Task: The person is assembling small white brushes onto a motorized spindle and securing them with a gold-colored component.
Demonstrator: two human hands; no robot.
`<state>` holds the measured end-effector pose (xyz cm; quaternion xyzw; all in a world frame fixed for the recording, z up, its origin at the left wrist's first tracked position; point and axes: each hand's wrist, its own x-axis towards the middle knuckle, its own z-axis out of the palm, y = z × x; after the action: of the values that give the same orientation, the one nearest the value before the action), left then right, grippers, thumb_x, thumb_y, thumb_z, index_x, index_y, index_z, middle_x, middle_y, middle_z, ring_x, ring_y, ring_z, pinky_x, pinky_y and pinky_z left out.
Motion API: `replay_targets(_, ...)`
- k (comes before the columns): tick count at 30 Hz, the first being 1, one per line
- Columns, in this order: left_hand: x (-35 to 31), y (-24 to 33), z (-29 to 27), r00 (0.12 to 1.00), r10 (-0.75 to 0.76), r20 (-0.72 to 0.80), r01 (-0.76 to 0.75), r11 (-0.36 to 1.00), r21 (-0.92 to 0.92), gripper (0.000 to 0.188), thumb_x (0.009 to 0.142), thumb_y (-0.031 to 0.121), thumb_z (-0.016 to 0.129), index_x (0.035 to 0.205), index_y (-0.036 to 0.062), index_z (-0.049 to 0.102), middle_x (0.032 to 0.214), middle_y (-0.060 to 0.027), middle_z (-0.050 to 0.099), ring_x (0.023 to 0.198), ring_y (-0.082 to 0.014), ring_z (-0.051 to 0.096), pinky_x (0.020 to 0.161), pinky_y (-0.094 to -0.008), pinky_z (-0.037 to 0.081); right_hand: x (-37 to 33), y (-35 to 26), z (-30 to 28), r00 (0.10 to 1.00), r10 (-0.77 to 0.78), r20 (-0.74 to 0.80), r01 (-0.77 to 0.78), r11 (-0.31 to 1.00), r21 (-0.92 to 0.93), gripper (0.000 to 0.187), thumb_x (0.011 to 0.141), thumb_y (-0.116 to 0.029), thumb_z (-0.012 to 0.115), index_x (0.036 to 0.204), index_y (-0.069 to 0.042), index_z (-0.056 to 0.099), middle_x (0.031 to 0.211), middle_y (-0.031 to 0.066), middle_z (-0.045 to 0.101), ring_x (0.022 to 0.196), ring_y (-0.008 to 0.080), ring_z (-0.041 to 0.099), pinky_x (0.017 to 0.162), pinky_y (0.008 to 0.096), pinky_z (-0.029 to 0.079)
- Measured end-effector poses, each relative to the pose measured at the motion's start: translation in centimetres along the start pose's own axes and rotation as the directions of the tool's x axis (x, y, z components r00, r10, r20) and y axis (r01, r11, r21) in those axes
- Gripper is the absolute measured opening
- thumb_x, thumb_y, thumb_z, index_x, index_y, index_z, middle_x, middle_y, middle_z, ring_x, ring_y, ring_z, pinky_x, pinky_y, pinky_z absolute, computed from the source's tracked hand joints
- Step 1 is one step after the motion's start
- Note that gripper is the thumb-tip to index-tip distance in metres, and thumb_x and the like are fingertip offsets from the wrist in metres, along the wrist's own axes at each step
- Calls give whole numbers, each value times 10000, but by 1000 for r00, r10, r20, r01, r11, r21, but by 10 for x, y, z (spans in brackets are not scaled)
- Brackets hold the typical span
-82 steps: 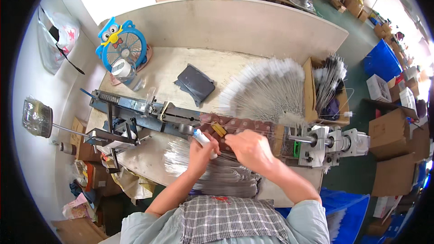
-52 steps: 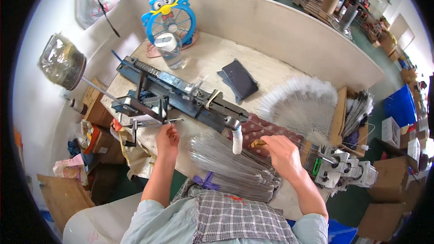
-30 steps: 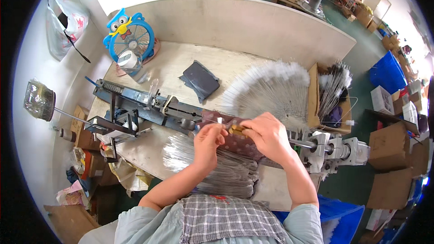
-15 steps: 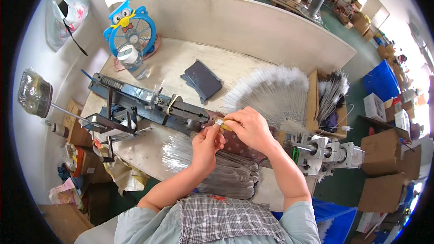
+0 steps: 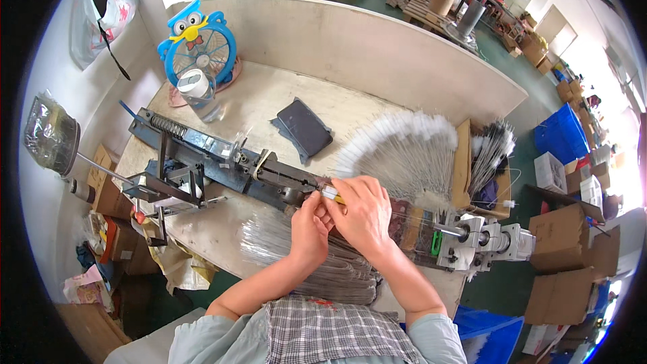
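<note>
While a small, yellow-and-white, block-like piece (image 5: 330, 193) sits just beside the end of a long, dark metal fixture (image 5: 210, 151), our right hand (image 5: 364, 212) partly covers it, fingers grasping its yellow portion. Our bare left hand (image 5: 311, 230) is close by, fingers curled, perhaps to help steady it; whether they pinch anything, we cannot tell. A sheaf of thin, silvery wires (image 5: 342, 275) lies near us, probably for easy reach. Red markings show on the translucent plastic bag (image 5: 121, 17) and our black-and-white checked apron (image 5: 330, 330), but we cannot read them.
</note>
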<state>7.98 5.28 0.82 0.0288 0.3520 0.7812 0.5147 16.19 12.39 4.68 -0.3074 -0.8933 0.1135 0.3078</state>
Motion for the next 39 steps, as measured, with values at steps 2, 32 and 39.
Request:
replay_targets(2,-1,1,6,997,-56,-59,59,997,45,193,938,244,488,923,61,550,854,-14,616,818,-133,600,776,-283,462,-2,6,-3,999,-12,-51,11,1000,-13,285,698,-191,703,963,-99,648,954,15,617,949,214,543,764,371,428)
replay_targets(32,1,-10,-1,998,-1,-60,-3,998,-60,66,880,119,559,835,72,547,821,-6,591,783,-111,596,735,-287,477,-8,12,-8,996,-73,-45,76,995,66,320,688,-146,720,1003,-129,666,989,11,610,932,217,563,753,350,432)
replay_targets(39,-2,-7,5,1000,-5,-25,5,1000,18,46,868,73,569,829,70,545,834,-16,599,799,-118,605,740,-283,477,-17,16,-11,989,-93,-118,92,996,-8,280,687,-164,727,963,-143,684,971,-2,616,903,200,570,746,345,430)
